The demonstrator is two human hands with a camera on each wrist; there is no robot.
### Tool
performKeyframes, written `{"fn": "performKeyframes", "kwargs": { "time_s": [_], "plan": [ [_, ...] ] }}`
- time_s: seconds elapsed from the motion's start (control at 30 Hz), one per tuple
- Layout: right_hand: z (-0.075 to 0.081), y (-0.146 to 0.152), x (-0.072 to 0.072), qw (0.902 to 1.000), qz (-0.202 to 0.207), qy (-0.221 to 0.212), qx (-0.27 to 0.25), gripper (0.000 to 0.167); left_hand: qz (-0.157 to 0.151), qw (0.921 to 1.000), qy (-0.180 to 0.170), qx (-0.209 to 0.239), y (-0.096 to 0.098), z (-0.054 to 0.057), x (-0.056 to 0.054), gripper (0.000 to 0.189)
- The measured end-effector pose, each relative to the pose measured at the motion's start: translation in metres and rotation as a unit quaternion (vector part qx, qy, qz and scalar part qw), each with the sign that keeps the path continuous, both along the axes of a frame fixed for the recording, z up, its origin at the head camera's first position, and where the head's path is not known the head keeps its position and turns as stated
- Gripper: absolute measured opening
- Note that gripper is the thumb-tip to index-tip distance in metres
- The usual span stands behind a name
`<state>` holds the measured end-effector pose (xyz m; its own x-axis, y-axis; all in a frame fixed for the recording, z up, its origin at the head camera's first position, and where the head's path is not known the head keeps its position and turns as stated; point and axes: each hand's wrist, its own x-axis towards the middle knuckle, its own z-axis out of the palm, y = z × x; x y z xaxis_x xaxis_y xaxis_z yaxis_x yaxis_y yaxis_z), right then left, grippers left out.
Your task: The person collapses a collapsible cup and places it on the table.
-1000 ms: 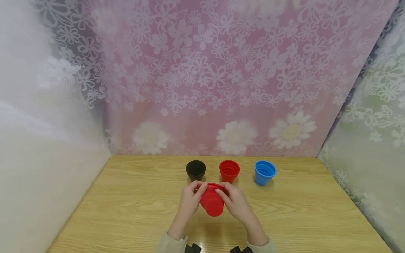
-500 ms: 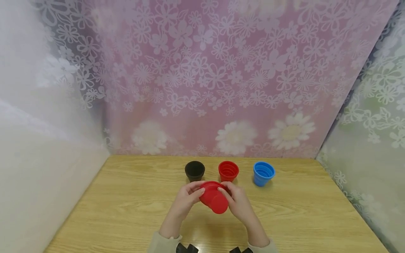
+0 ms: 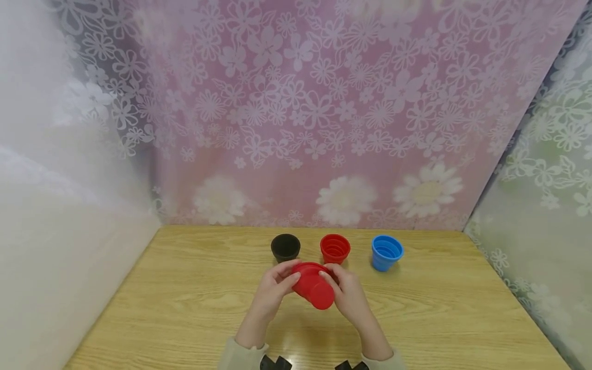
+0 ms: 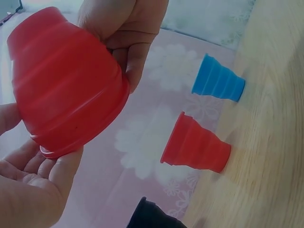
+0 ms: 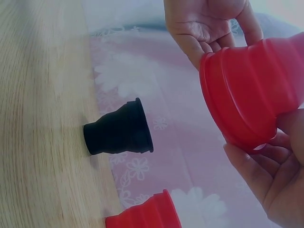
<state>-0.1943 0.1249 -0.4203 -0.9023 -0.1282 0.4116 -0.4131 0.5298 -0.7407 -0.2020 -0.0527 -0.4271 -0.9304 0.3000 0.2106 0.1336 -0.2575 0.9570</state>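
Note:
A red collapsible cup (image 3: 311,281) is held above the table between both hands, tilted so that its round base points back at the head camera. On its left side, my left hand (image 3: 269,294) grips the rim, thumb on the outer wall. Opposite, my right hand (image 3: 348,297) pinches the rim with thumb and fingers. The right wrist view shows the held cup's ridged wall (image 5: 256,85) and wide rim with fingertips along it. Its inside is hidden from every view.
Along the back of the wooden table (image 3: 208,288) stand a black cup (image 3: 285,248), another red cup (image 3: 335,248) and a blue cup (image 3: 387,253), all upright with their mouths up. A pink flowered curtain (image 3: 296,128) hangs behind the table.
The held cup's base has swung to the right and slightly up. My left hand has shifted a little left with its thumb on the wall. The standing cups have stayed put.

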Motion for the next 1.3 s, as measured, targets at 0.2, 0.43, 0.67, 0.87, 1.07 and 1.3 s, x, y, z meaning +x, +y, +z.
{"fn": "performKeyframes", "kwargs": {
  "time_s": [0.2,0.43,0.67,0.87,1.07,1.3],
  "plan": [
    [-0.001,0.001,-0.001,0.9999,-0.007,0.004,0.005,0.015,0.033,0.9995,-0.001,0.002,0.004,-0.003,-0.001,0.031],
    [-0.002,0.001,-0.002,0.9998,-0.012,0.016,-0.008,0.01,0.052,0.9986,0.01,-0.003,0.007,-0.007,0.0,0.031],
    [0.0,0.0,0.0,0.9994,0.006,-0.017,-0.028,0.014,0.027,0.9995,-0.018,0.007,0.007,-0.007,-0.001,0.031],
    [0.003,0.001,0.002,0.9967,0.034,-0.055,-0.05,0.019,0.021,0.9994,-0.021,0.018,0.004,-0.008,-0.002,0.03],
    [0.006,0.007,0.002,0.9822,0.098,-0.127,-0.097,0.031,0.021,0.9996,-0.012,0.013,0.002,-0.008,-0.004,0.03],
    [0.008,0.014,0.002,0.964,0.143,-0.176,-0.138,0.038,0.007,0.9986,0.042,-0.031,0.0,-0.009,-0.004,0.027]
  ]
}}
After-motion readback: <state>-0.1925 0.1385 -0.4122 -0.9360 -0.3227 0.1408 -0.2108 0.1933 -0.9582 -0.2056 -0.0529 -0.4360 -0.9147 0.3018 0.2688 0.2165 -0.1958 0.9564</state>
